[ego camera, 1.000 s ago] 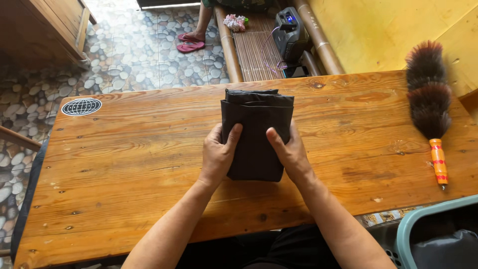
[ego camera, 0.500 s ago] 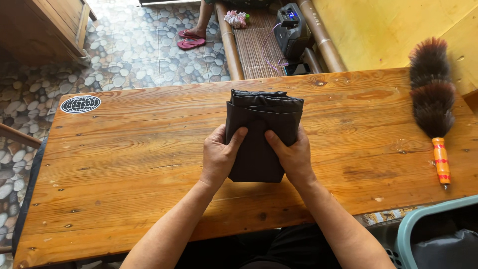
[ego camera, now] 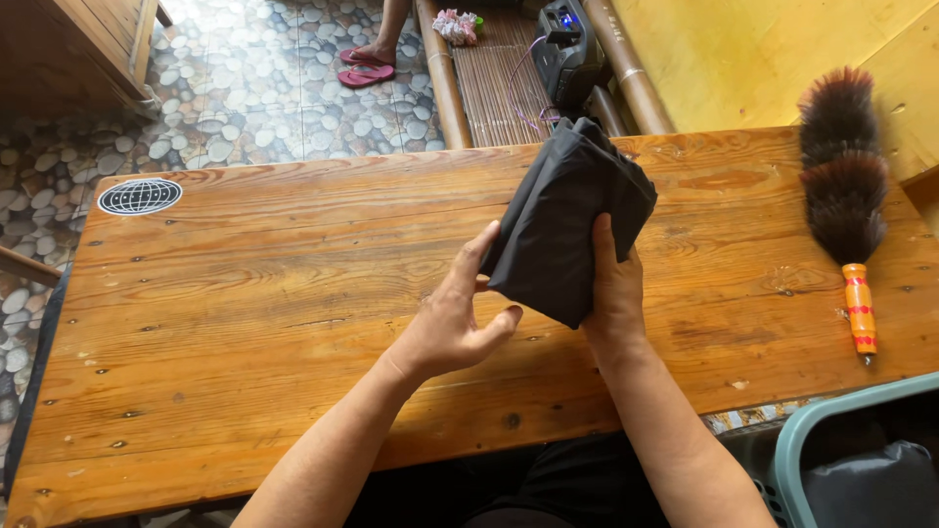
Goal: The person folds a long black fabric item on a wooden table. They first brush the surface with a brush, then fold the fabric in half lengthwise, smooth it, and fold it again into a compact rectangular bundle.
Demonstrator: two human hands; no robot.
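A folded dark grey cloth (ego camera: pixel 565 220) is lifted off the wooden table (ego camera: pixel 245 293), tilted up toward the right. My right hand (ego camera: pixel 611 288) grips it from beneath at its lower right edge. Just left of the cloth, my left hand (ego camera: pixel 458 313) has its fingers spread, fingertips touching or nearly touching the cloth's lower left side.
A feather duster (ego camera: pixel 846 191) with an orange handle lies at the table's right end. A teal basket (ego camera: pixel 841 460) holding dark fabric sits at the bottom right. A round sticker (ego camera: pixel 139 196) marks the table's far left corner. Beyond the table stand a bamboo bench (ego camera: pixel 509 68), a dark device (ego camera: pixel 567 39) and a person's sandalled foot (ego camera: pixel 367 64).
The cloth lay flat on the table under both hands; now my right hand has raised it off the surface and my left hand has come away to its side.
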